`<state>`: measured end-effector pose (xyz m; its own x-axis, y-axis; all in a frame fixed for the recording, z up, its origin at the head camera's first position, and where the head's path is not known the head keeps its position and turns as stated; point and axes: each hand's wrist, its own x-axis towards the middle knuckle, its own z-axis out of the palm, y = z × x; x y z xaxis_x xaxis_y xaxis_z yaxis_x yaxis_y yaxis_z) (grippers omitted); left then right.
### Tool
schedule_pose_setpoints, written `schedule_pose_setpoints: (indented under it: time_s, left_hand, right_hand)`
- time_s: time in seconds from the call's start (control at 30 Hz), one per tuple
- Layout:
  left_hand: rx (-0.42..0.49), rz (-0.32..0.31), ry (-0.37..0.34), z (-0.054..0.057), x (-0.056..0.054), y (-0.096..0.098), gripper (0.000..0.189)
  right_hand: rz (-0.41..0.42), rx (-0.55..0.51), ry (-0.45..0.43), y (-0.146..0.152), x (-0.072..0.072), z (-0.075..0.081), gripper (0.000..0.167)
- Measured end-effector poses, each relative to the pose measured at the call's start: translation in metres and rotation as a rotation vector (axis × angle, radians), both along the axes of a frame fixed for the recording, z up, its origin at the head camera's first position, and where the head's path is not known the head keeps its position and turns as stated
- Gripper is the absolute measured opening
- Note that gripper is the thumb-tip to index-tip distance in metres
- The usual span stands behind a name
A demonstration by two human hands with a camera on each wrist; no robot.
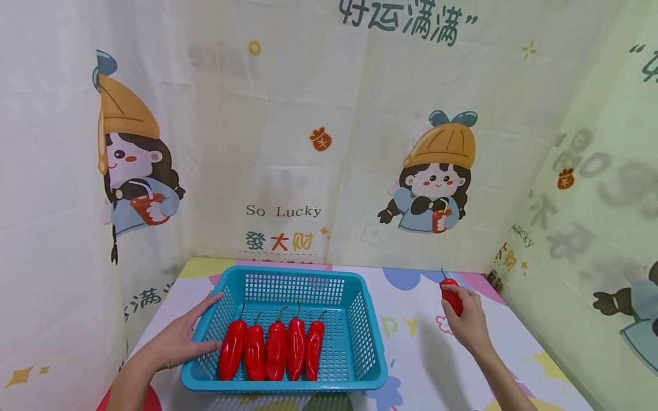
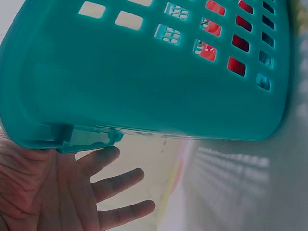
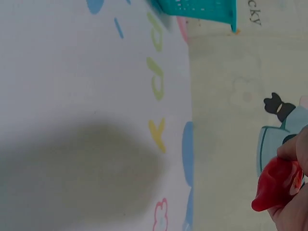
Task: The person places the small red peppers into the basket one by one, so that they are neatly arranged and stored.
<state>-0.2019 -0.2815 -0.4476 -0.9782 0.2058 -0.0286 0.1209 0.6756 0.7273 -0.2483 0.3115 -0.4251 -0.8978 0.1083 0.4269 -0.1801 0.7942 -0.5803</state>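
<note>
While left hand (image 1: 180,342) rests flat against basket (image 1: 374,342) rim | right hand (image 1: 470,325) grips pepper (image 1: 452,297) | open table (image 1: 426,365) between.

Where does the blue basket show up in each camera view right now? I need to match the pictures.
Head: the blue basket sits low in the middle, on the table, five red peppers inside.
Left wrist: its side wall fills the upper picture, above the left hand.
Right wrist: only a corner shows at the top edge.
Shared landmark: the basket's grid of holes.
</note>
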Motion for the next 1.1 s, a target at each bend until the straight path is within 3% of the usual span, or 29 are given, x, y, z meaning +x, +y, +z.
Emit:
schedule_pose_setpoints:
  time_s: [0.53,1.1]
  left_hand:
    - [0.000,0.012,-0.012,0.002,-0.001,0.001,0.118]
    - [0.006,0.006,-0.007,0.000,0.000,0.001,0.118]
  right_hand:
    - [0.085,-0.040,-0.001,-0.032,0.007,0.022,0.046]
    - [0.148,-0.107,-0.054,-0.054,0.018,0.029,0.051]
